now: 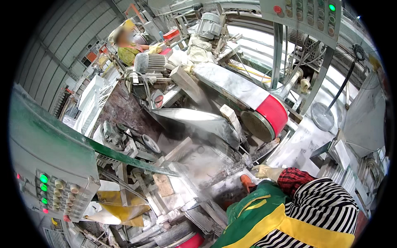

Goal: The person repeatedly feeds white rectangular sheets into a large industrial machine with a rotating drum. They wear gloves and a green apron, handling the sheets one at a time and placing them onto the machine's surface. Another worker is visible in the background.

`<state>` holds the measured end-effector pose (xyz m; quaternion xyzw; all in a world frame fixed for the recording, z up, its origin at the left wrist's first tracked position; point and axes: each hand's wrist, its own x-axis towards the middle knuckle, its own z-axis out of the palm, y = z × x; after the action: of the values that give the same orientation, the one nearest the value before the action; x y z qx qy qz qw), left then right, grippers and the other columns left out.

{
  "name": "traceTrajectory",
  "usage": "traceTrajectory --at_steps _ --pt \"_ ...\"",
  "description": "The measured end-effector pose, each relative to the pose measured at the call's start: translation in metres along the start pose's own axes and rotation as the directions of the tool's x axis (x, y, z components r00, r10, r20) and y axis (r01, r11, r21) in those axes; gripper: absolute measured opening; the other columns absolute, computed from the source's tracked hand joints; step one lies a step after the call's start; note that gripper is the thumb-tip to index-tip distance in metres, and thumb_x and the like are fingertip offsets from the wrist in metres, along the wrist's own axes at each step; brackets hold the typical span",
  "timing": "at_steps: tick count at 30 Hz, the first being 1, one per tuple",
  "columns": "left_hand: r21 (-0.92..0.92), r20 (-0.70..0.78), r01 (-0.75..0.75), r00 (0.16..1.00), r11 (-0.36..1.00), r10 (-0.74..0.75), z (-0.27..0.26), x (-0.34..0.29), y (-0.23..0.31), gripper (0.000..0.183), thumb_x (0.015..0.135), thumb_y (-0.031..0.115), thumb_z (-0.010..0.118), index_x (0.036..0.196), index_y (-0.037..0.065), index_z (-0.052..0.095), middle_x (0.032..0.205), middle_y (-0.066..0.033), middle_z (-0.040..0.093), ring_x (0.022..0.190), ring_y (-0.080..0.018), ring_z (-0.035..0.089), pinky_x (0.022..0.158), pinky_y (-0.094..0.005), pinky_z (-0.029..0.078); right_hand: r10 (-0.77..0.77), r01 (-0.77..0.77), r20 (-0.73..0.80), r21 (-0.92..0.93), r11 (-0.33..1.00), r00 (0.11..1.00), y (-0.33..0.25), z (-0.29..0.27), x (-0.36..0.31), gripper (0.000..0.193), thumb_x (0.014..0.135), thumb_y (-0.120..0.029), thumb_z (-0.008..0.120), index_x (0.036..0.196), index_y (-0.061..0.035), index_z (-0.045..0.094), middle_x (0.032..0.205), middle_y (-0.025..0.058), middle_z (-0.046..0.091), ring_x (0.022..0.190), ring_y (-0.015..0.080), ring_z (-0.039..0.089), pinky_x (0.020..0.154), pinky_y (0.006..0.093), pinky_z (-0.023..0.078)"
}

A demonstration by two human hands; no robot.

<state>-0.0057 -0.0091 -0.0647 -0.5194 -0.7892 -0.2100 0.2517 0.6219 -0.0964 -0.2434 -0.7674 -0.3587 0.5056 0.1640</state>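
Note:
My right hand, in a cream glove below a red plaid cuff, reaches left from my black-and-white striped sleeve. It is beside the near end of a dusty machine bed, just below a belt unit with a red end cover. The fingers are small and partly hidden, so I cannot make out whether they grip anything. An orange boot tip shows under the hand, at the edge of my green apron. My left hand is out of sight.
A control cabinet with lit green buttons stands at left; another panel hangs at upper right. Beyond the motors, a person in yellow gloves works. A standing fan and stacked slabs are at right.

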Motion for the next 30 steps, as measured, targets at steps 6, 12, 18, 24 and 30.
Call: traceTrajectory --at_steps 6,12,18,24,30 --pt "-0.444 0.279 0.146 0.96 0.884 -0.019 -0.078 -0.051 0.065 0.05 0.087 0.018 0.072 0.13 -0.001 0.055 0.134 -0.0208 0.054 0.122 -0.034 0.053 0.108 -0.0409 0.04 -0.132 0.132 0.007 0.047 0.99 0.991 -0.039 0.016 0.007 0.054 0.08 -0.036 0.063 0.131 -0.0203 0.061 0.119 0.0182 0.067 0.105 0.0336 0.066 0.088 0.0394 0.053" --pt "-0.838 0.508 0.39 0.812 0.382 0.288 -0.074 -0.033 0.218 0.074 0.074 0.002 0.074 0.141 -0.002 0.044 0.142 -0.0172 0.048 0.132 -0.0289 0.044 0.115 -0.038 0.028 -0.522 0.339 0.139 0.616 0.711 0.841 -0.148 0.039 -0.004 0.044 0.097 -0.024 0.057 0.139 -0.011 0.053 0.1 0.009 0.067 0.083 0.0143 0.064 0.071 0.0297 0.053" --pt "-0.933 0.028 -0.265 0.622 0.244 0.782 -0.1 -0.032 0.364 0.067 0.077 0.015 0.078 0.134 -0.005 0.049 0.14 -0.0289 0.047 0.132 -0.0432 0.044 0.113 -0.0456 0.032 -0.639 0.452 -0.142 0.82 0.351 0.756 -0.265 0.031 -0.089 0.061 0.091 -0.024 0.066 0.144 -0.0049 0.043 0.124 0.0132 0.06 0.109 0.0242 0.058 0.095 0.0363 0.048" --pt "-0.965 0.027 -0.248 0.218 0.082 0.975 -0.123 -0.037 0.368 0.074 0.072 0.006 0.082 0.136 -0.004 0.047 0.143 -0.0314 0.043 0.135 -0.0435 0.041 0.113 -0.0434 0.034 -0.186 0.709 -0.713 0.56 0.429 0.676 -0.184 -0.068 -0.021 0.075 0.084 -0.017 0.064 0.151 -0.005 0.031 0.139 0.0196 0.053 0.128 0.0283 0.05 0.107 0.0371 0.04" --pt "-0.743 0.654 0.288 0.502 0.604 0.566 -0.046 -0.007 0.226 0.056 0.084 0.011 0.072 0.136 0.003 0.05 0.143 -0.0192 0.048 0.131 -0.0332 0.046 0.108 -0.0409 0.038 0.441 0.466 -0.753 0.652 0.598 0.488 -0.127 -0.213 -0.031 0.082 0.077 -0.001 0.065 0.15 -0.0109 0.029 0.128 0.0162 0.06 0.116 0.029 0.059 0.097 0.037 0.047"
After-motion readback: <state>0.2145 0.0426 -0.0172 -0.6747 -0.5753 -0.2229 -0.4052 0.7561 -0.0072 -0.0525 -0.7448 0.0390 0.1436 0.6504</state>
